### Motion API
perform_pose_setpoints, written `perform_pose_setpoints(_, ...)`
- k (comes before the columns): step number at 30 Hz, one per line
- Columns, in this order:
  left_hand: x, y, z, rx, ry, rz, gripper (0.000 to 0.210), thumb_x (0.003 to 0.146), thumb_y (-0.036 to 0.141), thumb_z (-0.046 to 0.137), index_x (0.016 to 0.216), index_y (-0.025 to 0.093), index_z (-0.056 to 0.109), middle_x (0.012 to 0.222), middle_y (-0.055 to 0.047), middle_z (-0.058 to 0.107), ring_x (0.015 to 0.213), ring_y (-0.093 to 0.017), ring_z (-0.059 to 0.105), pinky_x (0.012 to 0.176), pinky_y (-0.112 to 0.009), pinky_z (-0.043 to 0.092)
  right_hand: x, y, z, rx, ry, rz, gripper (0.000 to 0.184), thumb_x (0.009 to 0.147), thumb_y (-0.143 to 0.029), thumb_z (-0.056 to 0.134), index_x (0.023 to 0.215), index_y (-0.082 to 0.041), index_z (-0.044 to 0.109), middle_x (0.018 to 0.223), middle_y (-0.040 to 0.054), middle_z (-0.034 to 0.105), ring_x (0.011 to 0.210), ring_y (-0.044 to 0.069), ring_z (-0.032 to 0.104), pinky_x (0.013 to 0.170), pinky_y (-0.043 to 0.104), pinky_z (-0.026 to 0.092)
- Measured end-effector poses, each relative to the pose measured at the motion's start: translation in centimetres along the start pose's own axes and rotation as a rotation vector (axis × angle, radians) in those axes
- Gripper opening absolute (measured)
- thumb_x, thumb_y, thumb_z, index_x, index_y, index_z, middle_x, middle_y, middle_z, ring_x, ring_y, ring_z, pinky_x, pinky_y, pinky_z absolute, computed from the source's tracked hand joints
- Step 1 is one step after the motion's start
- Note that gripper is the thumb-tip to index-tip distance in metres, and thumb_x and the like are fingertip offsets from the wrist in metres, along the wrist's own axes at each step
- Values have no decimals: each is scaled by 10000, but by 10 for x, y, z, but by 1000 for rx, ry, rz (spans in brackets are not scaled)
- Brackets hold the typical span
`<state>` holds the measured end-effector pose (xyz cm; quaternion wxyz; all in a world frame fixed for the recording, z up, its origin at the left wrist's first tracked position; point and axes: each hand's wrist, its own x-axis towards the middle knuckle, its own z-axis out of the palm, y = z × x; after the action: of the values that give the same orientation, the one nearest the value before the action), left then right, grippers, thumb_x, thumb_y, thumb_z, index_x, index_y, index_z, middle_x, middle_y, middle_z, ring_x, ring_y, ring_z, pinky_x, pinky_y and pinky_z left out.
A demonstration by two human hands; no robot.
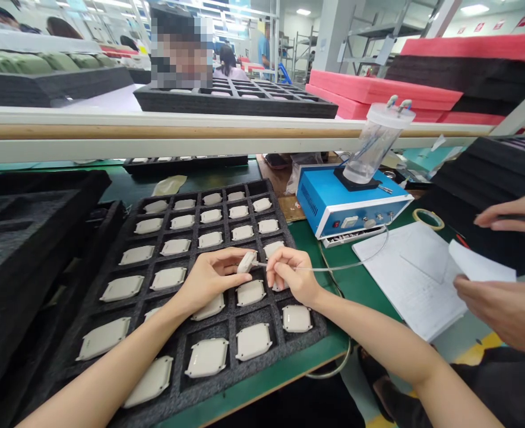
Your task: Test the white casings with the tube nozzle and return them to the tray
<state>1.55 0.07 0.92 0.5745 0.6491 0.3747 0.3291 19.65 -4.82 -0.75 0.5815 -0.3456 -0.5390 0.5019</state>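
My left hand [215, 272] pinches a small beige watch case [246, 262], tilted on edge above the tray. Closed around the end of a thin clear tube [340, 268] is my right hand [293, 274]. The tip of the tube meets or nearly meets the side of the case; contact cannot be made out. Below both hands lies a black foam tray [253, 375] whose square pockets hold several similar beige cases [206, 358]. From my right hand the tube curves to the front of a blue box [356, 199] with knobs.
A clear cylinder [372, 145] stands tilted on the blue box. Papers [411, 273] and a tape roll [428, 219] lie to the right, beside another person's hands [498, 306], which hold paper. Black foam trays [26, 238] are stacked left. A shelf rail [200, 132] crosses behind.
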Motion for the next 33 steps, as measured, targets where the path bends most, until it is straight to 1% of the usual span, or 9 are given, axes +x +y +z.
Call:
perform_pose_setpoints(13,0,-2,0,-46,2,3,408,569,235,805,953,148,696,969,-64,727,904,-208,657,875,-332,523,0,-2,1,-11,3,16,105,730,-229,512,674,-152,557,484,-21,574,342,52,400,353,174,303)
perform_pose_setpoints(33,1,-2,-1,-16,1,20,408,580,250,800,964,151,700,979,-76,724,915,-223,656,874,-351,525,-1,-4,1,-16,1,28,90,714,-205,499,664,-153,554,474,-24,575,338,51,402,356,174,307)
